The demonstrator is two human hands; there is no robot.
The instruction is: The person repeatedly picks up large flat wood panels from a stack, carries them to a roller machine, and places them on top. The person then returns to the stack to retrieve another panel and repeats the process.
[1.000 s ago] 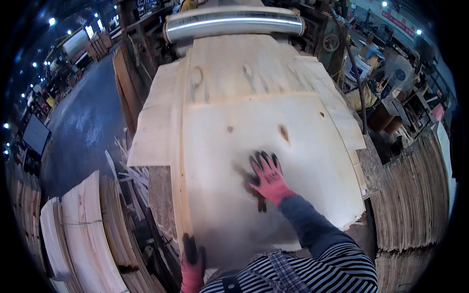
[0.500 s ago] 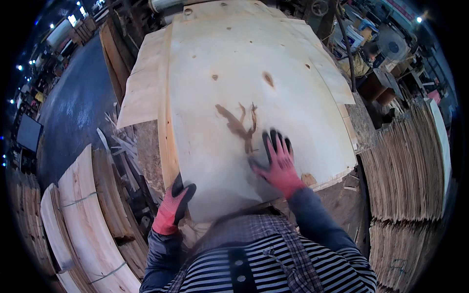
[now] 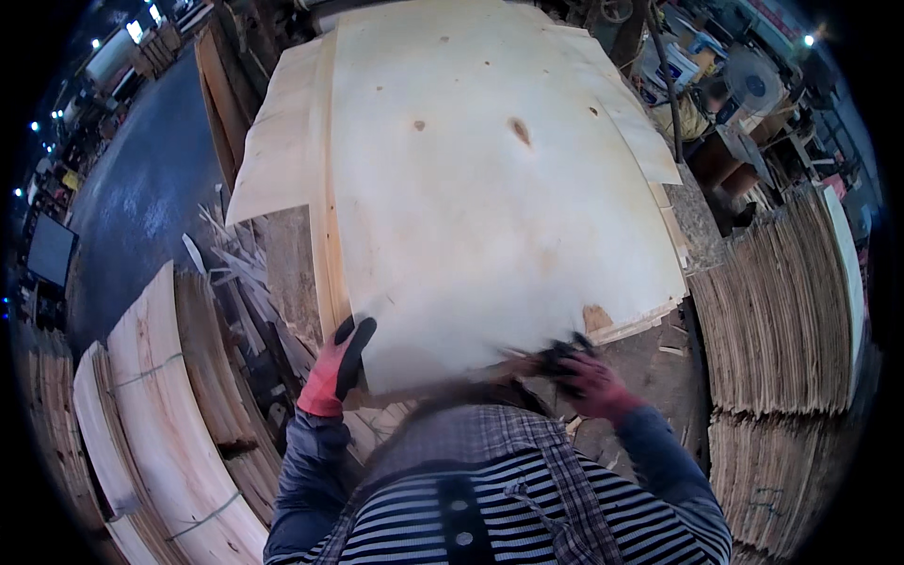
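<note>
Head view, pale sheet (image 3: 508, 207) between wood stacks (image 3: 777, 320), fan (image 3: 753, 83) beyond

– Plenty of open room above that pale wood sheet (image 3: 499, 207)!
– But to the right, the brown veneer stack (image 3: 777, 320) stands in the way, and strapped sheets (image 3: 174, 405) block the lower left.

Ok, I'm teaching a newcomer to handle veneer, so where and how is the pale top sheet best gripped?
Probably by the near edge of the pale sheet, from the person's side, hands spread toward its near corners: it is broad and lies flat, so its face offers nothing to close on, and that edge is closest. The left hand is by the near left corner.
</note>
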